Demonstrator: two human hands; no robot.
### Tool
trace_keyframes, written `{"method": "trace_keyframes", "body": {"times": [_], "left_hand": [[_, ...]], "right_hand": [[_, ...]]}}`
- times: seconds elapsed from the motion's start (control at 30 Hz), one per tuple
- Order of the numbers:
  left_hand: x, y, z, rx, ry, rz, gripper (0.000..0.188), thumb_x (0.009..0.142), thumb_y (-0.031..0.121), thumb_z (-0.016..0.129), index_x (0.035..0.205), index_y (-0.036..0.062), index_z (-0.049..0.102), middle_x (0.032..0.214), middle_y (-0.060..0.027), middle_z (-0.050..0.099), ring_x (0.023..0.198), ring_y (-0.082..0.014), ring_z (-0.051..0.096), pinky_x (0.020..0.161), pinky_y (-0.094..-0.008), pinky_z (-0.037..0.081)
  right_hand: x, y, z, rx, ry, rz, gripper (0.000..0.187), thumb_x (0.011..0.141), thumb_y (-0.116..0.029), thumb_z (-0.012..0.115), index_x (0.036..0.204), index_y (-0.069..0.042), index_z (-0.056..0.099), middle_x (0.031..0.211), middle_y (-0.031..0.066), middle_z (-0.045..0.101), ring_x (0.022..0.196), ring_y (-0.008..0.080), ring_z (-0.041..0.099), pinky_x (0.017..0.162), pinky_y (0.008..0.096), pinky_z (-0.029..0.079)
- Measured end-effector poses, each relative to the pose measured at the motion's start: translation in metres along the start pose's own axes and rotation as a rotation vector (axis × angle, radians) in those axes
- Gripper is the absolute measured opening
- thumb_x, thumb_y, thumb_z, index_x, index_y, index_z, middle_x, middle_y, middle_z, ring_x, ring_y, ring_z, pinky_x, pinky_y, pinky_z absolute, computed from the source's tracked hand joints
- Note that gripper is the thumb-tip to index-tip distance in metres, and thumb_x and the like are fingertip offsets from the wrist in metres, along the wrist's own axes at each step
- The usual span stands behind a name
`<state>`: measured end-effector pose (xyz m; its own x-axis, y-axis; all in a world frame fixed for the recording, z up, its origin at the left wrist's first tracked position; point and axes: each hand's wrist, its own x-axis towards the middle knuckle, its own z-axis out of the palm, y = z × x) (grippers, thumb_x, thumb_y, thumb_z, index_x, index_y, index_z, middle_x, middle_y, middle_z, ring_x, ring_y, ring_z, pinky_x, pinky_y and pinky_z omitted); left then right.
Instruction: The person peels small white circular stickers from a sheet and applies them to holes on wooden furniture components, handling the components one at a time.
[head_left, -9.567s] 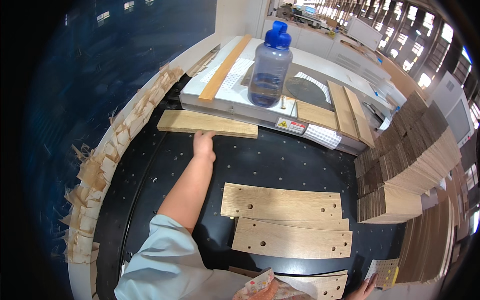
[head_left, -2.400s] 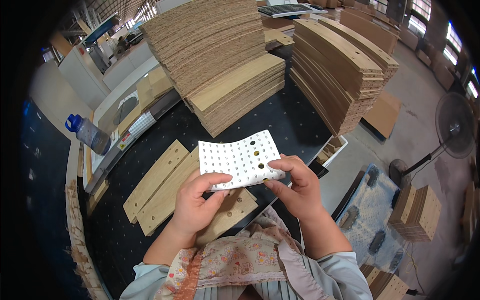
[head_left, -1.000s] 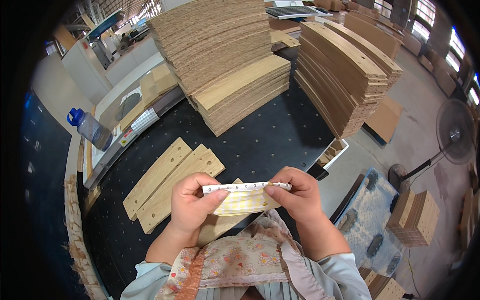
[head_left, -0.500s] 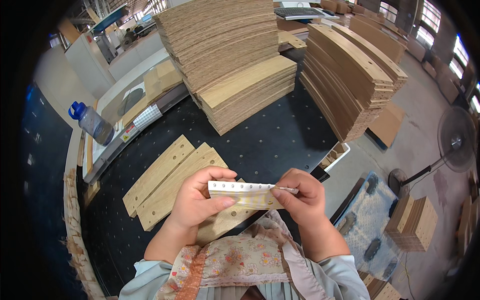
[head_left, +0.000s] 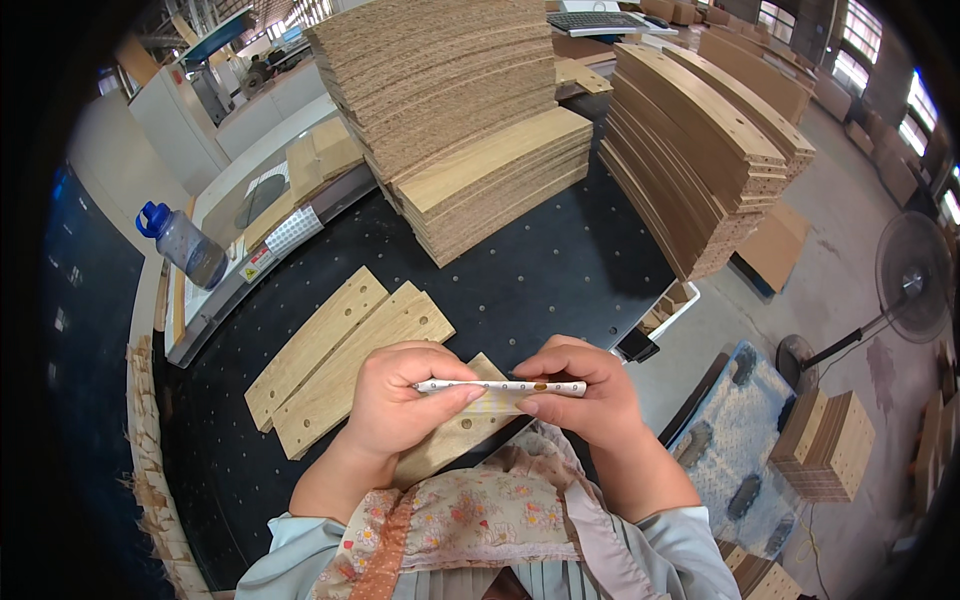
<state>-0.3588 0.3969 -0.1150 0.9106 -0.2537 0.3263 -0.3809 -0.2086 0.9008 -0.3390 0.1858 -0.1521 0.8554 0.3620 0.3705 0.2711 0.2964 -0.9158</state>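
Observation:
In front of me a narrow strip of white label paper (head_left: 505, 388) is held level, with a row of small printed marks along its edge and a yellowish lower part. My left hand (head_left: 400, 395) pinches its left end between thumb and fingers. At the other end, the thumb and fingers of my right hand (head_left: 585, 392) are closed on it. Below the strip lies a light wooden board (head_left: 455, 440) with drilled holes, partly hidden by my hands. Two more boards, the outer one (head_left: 315, 340) and the inner one (head_left: 365, 370), rest side by side to the left.
A tall stack of boards (head_left: 440, 90) stands on the black dotted table (head_left: 510, 300), with another stack (head_left: 690, 160) to its right. A water bottle (head_left: 190, 245) is at far left. To the right are a floor fan (head_left: 910, 285) and a worn blue-white platform (head_left: 740, 450).
The label strip has tipped so its face is now seen nearly edge-on. My right hand has shifted slightly left, its thumb now lower against the strip.

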Motion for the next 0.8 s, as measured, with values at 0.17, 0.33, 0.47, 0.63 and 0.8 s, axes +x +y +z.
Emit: {"method": "trace_keyframes", "body": {"times": [0.17,0.33,0.47,0.63,0.8], "left_hand": [[-0.002,0.003,0.004,0.075,0.033,0.029,0.006,0.072,-0.002,0.071,0.077,-0.0005,0.068,0.069,-0.0069,0.063,0.061,-0.0107,0.058,0.053,-0.0236,0.042],[-0.005,-0.002,0.002,-0.009,0.045,-0.007,0.008,0.075,-0.003,0.069,0.083,-0.0005,0.068,0.073,-0.0053,0.064,0.063,-0.0095,0.058,0.055,-0.0232,0.044],[-0.003,0.006,0.005,-0.326,0.128,-0.275,0.010,0.078,-0.003,0.069,0.088,-0.0011,0.066,0.078,-0.0049,0.065,0.067,-0.0088,0.060,0.059,-0.0219,0.047],[-0.011,-0.017,-0.007,-0.445,0.148,-0.200,0.008,0.079,0.000,0.070,0.085,-0.0012,0.064,0.080,-0.0060,0.065,0.069,-0.0078,0.060,0.062,-0.0211,0.048],[-0.015,-0.017,-0.006,-0.391,0.161,-0.117,0.010,0.082,0.004,0.068,0.088,-0.0018,0.063,0.079,-0.0055,0.065,0.069,-0.0080,0.060,0.062,-0.0217,0.048]], "right_hand": [[-0.002,0.002,0.005,-0.139,0.061,-0.042,0.009,0.074,-0.004,0.072,0.083,-0.002,0.071,0.072,0.0037,0.058,0.067,0.0107,0.053,0.058,0.0237,0.037],[-0.005,0.001,0.012,-0.248,0.102,-0.114,0.008,0.075,-0.003,0.072,0.082,-0.001,0.071,0.071,0.0044,0.058,0.064,0.0114,0.053,0.054,0.0245,0.036],[-0.005,0.005,0.009,-0.218,0.089,-0.049,0.009,0.075,-0.001,0.070,0.084,-0.001,0.070,0.070,0.0043,0.057,0.064,0.0120,0.053,0.055,0.0254,0.038],[-0.005,0.010,0.008,-0.097,0.120,-0.052,0.008,0.076,-0.002,0.070,0.084,-0.001,0.070,0.071,0.0030,0.057,0.064,0.0103,0.053,0.056,0.0242,0.038],[-0.004,0.010,0.009,-0.034,0.129,-0.038,0.008,0.076,-0.002,0.070,0.084,-0.001,0.071,0.072,0.0027,0.057,0.064,0.0093,0.052,0.056,0.0233,0.038]]}}
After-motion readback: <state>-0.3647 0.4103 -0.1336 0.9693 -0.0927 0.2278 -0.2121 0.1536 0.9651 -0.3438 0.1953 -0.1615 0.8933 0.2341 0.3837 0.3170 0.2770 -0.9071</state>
